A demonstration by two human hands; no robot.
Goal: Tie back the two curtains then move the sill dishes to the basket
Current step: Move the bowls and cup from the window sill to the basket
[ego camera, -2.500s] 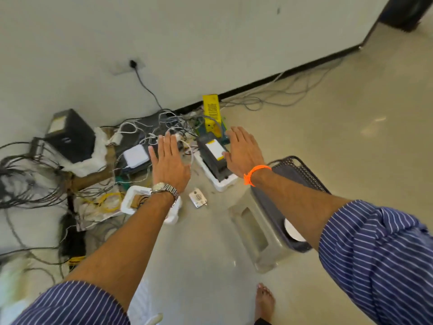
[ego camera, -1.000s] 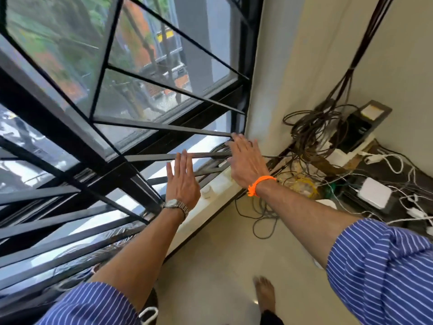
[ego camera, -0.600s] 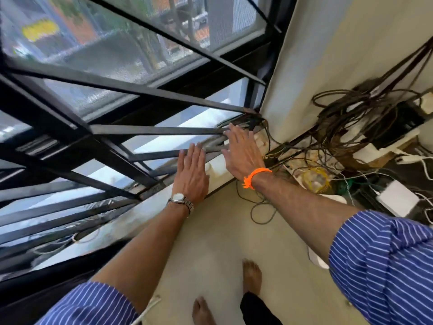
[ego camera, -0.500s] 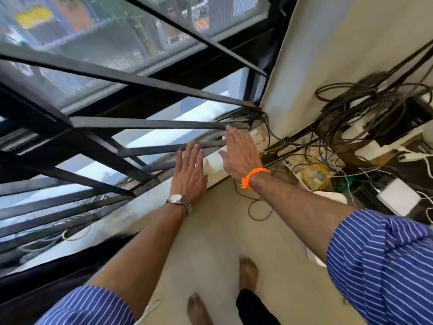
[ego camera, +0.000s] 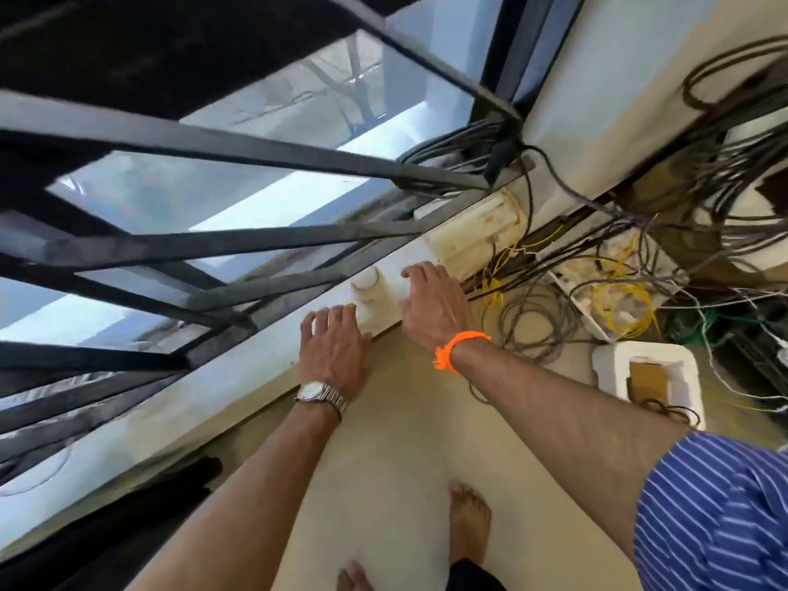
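L hand [ego camera: 333, 349]: just left of the sill dishes [ego camera: 367, 292], fingers loosely bent, slightly apart, tips on the sill [ego camera: 204, 390], holding nothing. Dishes: small, white, on the sill near its front edge, betw. both hands. R hand [ego camera: 435, 305]: just right of the dishes, fingers spread, empty. Risks: a careless nudge could send the dishes over the edge. The cable tangle [ego camera: 537, 317] right of the dishes could snag the R wrist.

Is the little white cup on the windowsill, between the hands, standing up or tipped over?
Upright: the white cup on the windowsill shows its round rim facing up. Whether it is full cannot be told.
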